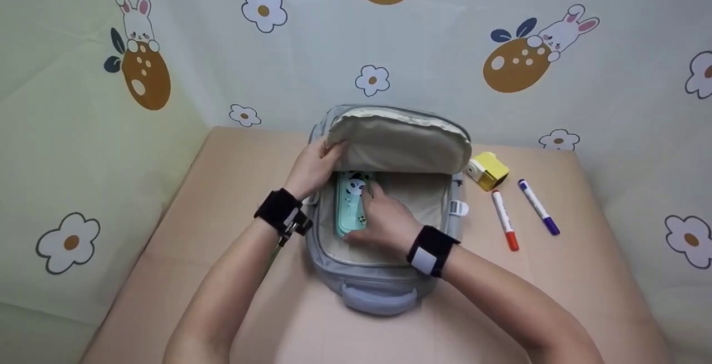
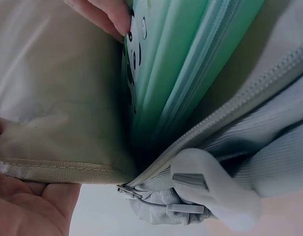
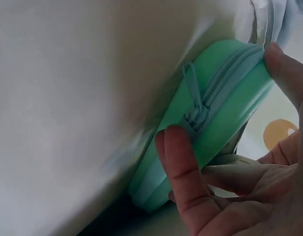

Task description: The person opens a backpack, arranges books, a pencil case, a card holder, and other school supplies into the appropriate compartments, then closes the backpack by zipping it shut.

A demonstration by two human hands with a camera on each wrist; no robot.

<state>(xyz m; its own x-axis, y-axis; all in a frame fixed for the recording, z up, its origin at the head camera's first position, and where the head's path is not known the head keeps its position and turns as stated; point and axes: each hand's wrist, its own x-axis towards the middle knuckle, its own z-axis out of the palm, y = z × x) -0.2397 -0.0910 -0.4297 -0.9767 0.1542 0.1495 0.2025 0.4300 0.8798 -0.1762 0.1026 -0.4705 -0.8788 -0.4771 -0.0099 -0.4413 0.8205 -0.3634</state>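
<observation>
A grey backpack (image 1: 367, 275) lies unzipped, its front flap (image 1: 400, 144) lifted. My left hand (image 1: 314, 168) grips the flap's left edge, and the left wrist view shows the stitched hem (image 2: 58, 172) between thumb and fingers. Inside the bag is a mint-green zippered pencil case (image 1: 349, 216) with a panda print, lengthwise along the left side. My right hand (image 1: 392, 220) holds it, thumb at the near end and fingers along its right side. In the right wrist view, fingertips lie beside the zipper pull (image 3: 193, 93). The case's far end is under the flap.
Right of the backpack stand a yellow-and-white pencil sharpener (image 1: 488, 171), a red marker (image 1: 505, 219) and a purple marker (image 1: 538, 206). A carry handle (image 1: 381, 300) faces the near side. Patterned cloth walls (image 1: 311, 69) surround the table (image 1: 589, 297).
</observation>
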